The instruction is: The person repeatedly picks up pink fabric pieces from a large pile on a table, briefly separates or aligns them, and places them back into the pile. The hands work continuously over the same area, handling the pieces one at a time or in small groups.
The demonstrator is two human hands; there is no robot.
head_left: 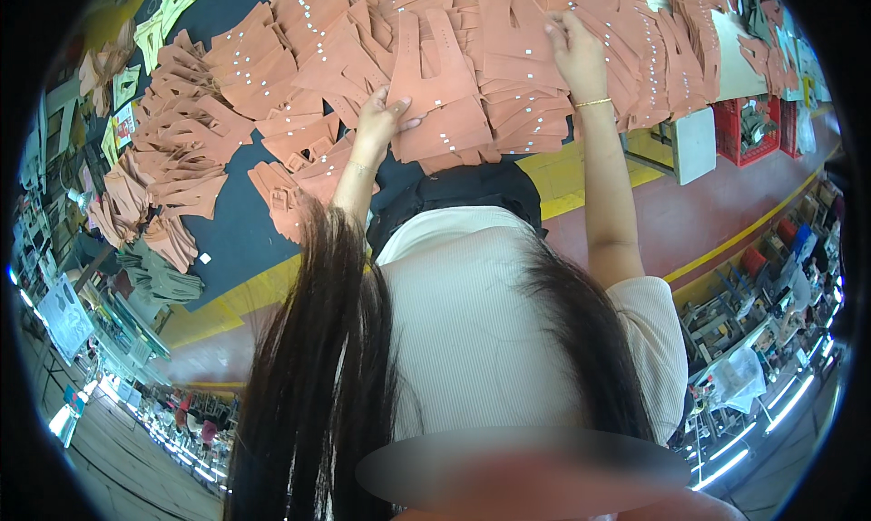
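Note:
Salmon-coloured cut fabric pieces with small white stickers lie in overlapping stacks across the table in front of me. My left hand (383,120) is closed on the left edge of a fabric piece (430,78) with a long notch, its thumb lying on top. This piece rests over other layers near the table's front edge. Farther right, my right hand (577,54) has its fingers bent together at the upper right edge of another notched fabric piece (519,45). Whether those fingertips grip its edge is hard to make out.
The dark table top (238,240) shows between the stacks at left. Dark green fabric pieces (161,272) lie at its near left corner, pale yellow ones (168,15) at far left. A red crate (746,133) stands at right beside a white panel (695,146).

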